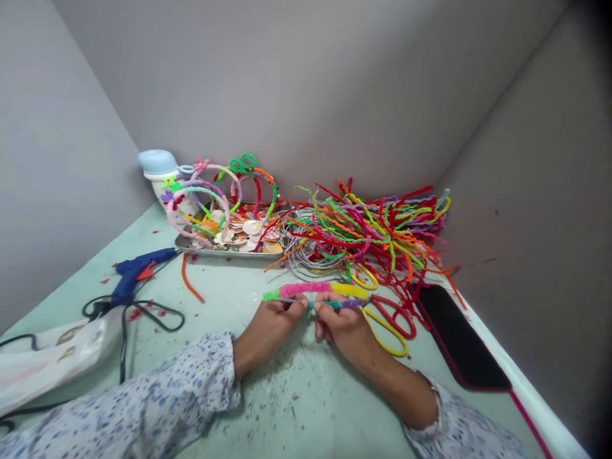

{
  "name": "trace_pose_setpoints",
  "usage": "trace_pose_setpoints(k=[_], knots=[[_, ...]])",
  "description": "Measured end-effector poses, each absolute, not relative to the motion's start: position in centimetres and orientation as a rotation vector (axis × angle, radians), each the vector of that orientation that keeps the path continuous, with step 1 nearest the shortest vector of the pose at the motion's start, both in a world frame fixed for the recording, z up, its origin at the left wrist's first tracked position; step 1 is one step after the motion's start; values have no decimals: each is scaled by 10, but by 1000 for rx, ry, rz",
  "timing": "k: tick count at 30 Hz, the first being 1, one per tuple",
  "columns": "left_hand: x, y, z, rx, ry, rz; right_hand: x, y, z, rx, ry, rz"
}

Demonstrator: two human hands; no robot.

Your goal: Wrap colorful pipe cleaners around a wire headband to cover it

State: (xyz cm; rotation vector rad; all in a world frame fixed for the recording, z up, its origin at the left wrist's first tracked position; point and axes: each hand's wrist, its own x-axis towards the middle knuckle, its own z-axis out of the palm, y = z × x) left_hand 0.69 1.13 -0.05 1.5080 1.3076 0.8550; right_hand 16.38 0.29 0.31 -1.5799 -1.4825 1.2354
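A headband (310, 288) wrapped in fuzzy green, pink, yellow, purple and teal sections lies across both hands at the middle of the table. My left hand (278, 314) pinches its bare grey metal part near the green end. With fingers closed, my right hand (338, 315) grips the teal and purple side. The fingertips of the two hands are a small gap apart, at the teal section. Yellow-handled scissors (389, 335) and red-handled scissors (396, 315) lie just right of my right hand.
A metal tray (229, 253) holds shells and finished headbands. Fuzzy stems (382, 229) are heaped behind, beside wire hoops (310, 261). A blue glue gun (129, 274), its cable and a plastic bag (62, 357) are left; a phone (459, 338) is right. A white cup (165, 185) stands back left.
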Motion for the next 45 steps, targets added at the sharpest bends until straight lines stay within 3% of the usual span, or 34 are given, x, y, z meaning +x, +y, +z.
trace_pose_setpoints(k=[15, 45], knots=[[13, 10, 7, 1514, 1224, 983, 165, 2, 7, -1637, -1514, 1255], [9, 12, 7, 1455, 1191, 763, 162, 4, -5, -1409, -1373, 1332]])
